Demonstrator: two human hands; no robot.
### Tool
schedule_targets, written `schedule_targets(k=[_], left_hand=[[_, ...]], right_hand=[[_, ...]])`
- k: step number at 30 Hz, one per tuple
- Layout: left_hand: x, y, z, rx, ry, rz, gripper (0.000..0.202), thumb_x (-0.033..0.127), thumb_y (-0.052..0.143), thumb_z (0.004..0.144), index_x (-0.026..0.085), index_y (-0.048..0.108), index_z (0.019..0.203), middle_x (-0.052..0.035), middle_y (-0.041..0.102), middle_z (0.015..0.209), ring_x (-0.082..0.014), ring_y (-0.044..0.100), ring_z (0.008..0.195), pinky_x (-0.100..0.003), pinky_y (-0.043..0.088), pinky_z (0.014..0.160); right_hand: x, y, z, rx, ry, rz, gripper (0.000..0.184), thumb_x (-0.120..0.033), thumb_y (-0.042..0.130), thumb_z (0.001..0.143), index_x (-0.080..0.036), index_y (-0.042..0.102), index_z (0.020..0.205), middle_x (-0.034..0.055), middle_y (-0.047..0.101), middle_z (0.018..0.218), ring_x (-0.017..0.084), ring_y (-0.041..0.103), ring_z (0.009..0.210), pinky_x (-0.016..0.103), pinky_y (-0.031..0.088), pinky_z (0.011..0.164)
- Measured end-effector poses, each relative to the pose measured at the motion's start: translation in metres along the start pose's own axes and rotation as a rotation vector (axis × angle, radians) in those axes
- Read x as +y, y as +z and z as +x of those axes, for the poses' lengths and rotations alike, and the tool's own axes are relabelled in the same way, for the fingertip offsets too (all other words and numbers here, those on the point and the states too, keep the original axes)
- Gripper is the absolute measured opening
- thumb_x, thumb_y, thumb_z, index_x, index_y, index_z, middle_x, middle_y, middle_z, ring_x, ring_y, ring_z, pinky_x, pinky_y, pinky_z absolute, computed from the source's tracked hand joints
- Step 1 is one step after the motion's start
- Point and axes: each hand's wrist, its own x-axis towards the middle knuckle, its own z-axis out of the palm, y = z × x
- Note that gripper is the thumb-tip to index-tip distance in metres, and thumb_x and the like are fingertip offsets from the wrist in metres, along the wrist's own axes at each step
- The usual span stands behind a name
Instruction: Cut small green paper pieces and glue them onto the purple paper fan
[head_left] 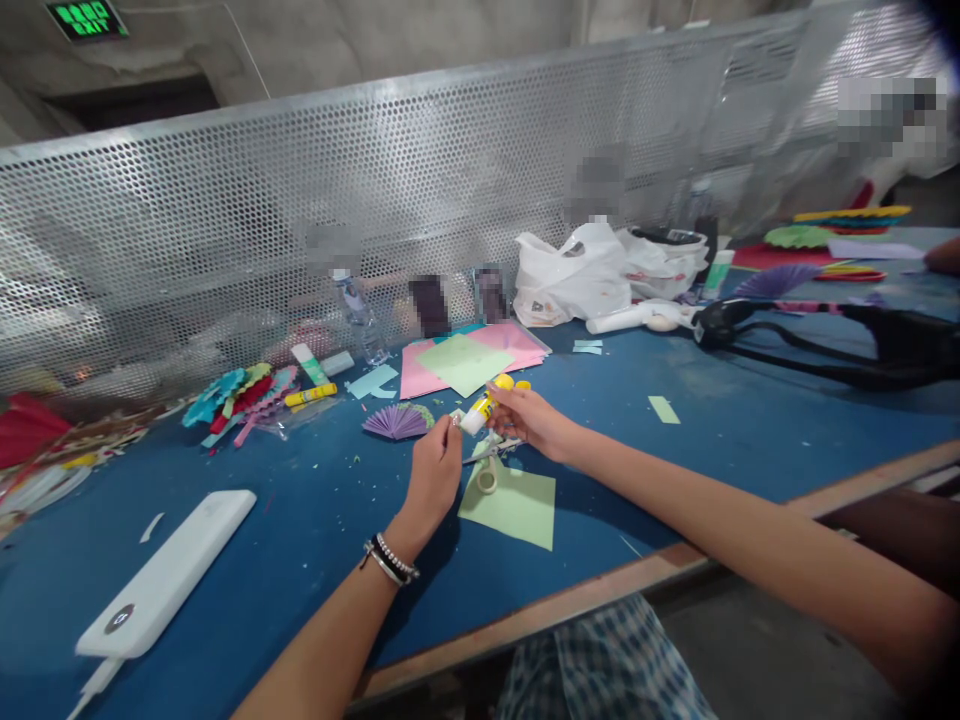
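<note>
The fingertips of the right hand (529,420) close around a white-and-yellow glue stick (480,412), held above the blue table (622,470) in front of the person. At its white end are the fingertips of the left hand (437,465), drawn in narrow beside something small and pale; whether they pinch it or the tube itself cannot be told at this size.

The glue stick's long axis slants across the view, the white end pointing lower left toward the left fingers, the yellow end upper right under the right thumb and finger. How far it tips from the table's surface is unclear.

The step in hand seems to be handling the glue where both sets of fingertips meet; the next move probably calls for a steady left hand and fine control of the white end.

Just below the hands lie scissors (499,450), a cream ring (488,488) and a pale green sheet (525,510). A purple folded fan (394,423) rests left of the left fingertips. Farther out, a green sheet (465,360) tops pink paper (417,375), and a white power bank (172,570) lies at the near left
</note>
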Motion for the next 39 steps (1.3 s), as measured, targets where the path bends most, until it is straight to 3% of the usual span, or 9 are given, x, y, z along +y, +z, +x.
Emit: schedule_targets(k=[5,10,19,24,39], left_hand=[[-0.003,0.000,0.001,-0.047,0.005,0.033,0.031,0.036,0.040,0.084,0.019,0.044,0.059,0.0028,0.041,0.052,-0.0109,0.034,0.050,-0.024,0.021,0.051],[0.001,0.001,0.000,-0.142,-0.088,-0.114,0.032,0.041,0.036,0.085,0.020,0.039,0.060,0.0039,0.037,0.050,-0.0100,0.033,0.045,-0.024,0.025,0.046],[0.000,0.003,0.004,-0.221,-0.166,-0.265,0.026,0.038,0.039,0.081,0.019,0.041,0.064,0.0060,0.032,0.048,-0.0077,0.030,0.042,-0.022,0.024,0.042],[-0.001,0.003,0.006,-0.227,-0.211,-0.253,0.027,0.038,0.037,0.081,0.018,0.038,0.063,0.0069,0.029,0.047,-0.0065,0.029,0.040,-0.020,0.024,0.040],[-0.008,0.002,0.007,-0.258,-0.171,-0.181,0.025,0.032,0.035,0.081,0.018,0.036,0.061,0.0071,0.032,0.048,-0.0060,0.029,0.042,-0.020,0.026,0.042]], right_hand=[[-0.004,0.005,-0.005,0.060,-0.222,-0.165,0.034,-0.049,0.059,0.072,-0.016,0.052,0.080,-0.0016,0.058,0.058,0.007,0.049,0.048,0.018,0.035,0.043],[-0.010,0.011,-0.013,0.047,-0.422,-0.219,0.032,-0.042,0.062,0.068,-0.019,0.048,0.084,-0.0029,0.056,0.067,0.007,0.049,0.051,0.019,0.036,0.044],[-0.009,0.010,-0.015,-0.009,-0.490,-0.261,0.028,-0.037,0.060,0.071,-0.021,0.044,0.087,-0.0018,0.052,0.074,0.008,0.051,0.058,0.020,0.041,0.051],[-0.004,0.001,-0.014,0.025,-0.581,-0.473,0.029,-0.039,0.058,0.074,-0.020,0.046,0.091,0.0001,0.052,0.078,0.011,0.050,0.067,0.023,0.042,0.060],[-0.011,0.000,-0.022,0.105,-0.683,-0.747,0.029,-0.038,0.057,0.076,-0.019,0.046,0.094,-0.0017,0.053,0.072,0.008,0.042,0.054,0.020,0.034,0.050]])
